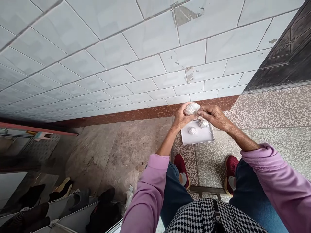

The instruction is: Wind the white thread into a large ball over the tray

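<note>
left hand [181, 119] holds a white ball [192, 108] (its underside hidden).

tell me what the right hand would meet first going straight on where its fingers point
The right hand would likely meet the white thread-wrapped ball in the left hand; depth is unclear.

Ball: whitish and rounded, [191, 108] with fine pale lines running across its surface
Ball's hold: cupped from the left in the left hand [181, 118], its near face and right part exposed
Ball's place: raised, by the far edge of the tray [186, 139]
Strand: thin, pale, [196, 114] at the ball's right edge, seemingly pinched by the right hand [215, 117]; too fine to follow
</note>
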`<move>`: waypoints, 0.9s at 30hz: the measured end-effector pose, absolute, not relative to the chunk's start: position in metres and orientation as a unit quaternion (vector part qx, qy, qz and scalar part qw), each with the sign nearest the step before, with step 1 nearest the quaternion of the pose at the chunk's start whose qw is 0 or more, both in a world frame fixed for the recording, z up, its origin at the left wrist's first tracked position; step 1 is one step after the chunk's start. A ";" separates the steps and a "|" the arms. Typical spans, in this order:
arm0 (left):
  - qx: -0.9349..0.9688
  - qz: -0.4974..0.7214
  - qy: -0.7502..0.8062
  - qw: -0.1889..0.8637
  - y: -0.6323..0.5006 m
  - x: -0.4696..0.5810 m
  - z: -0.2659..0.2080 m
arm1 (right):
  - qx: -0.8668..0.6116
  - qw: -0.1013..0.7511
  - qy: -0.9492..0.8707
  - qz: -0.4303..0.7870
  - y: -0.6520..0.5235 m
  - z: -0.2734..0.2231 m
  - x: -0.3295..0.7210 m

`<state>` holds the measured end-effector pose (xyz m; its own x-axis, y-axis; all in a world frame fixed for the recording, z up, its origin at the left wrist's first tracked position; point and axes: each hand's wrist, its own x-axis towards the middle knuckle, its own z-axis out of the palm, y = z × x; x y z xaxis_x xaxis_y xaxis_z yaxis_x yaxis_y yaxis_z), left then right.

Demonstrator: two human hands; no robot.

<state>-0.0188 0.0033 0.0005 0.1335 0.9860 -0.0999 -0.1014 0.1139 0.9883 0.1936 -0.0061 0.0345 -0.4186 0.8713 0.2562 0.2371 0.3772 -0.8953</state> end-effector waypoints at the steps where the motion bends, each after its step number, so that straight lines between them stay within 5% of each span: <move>1: 0.499 0.437 0.460 0.590 0.001 -0.019 0.003 | -0.385 0.400 -0.728 0.403 -0.005 0.037 0.197; 7: 0.533 0.334 0.396 0.669 -0.012 -0.020 0.014 | -0.414 0.430 -0.707 0.380 -0.001 0.038 0.207; 21: 0.459 0.390 0.341 0.722 -0.017 -0.008 0.016 | -0.442 0.448 -0.655 0.418 0.025 0.011 0.215; 27: 0.356 0.477 0.328 0.734 -0.007 -0.024 0.021 | -0.446 0.348 -0.741 0.361 0.034 -0.010 0.199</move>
<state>-0.0243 -0.0073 0.0206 0.3304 0.9331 -0.1418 -0.4660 0.2919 0.8353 0.1987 0.0345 -0.0100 -0.3599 0.9125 0.1946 0.4098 0.3419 -0.8457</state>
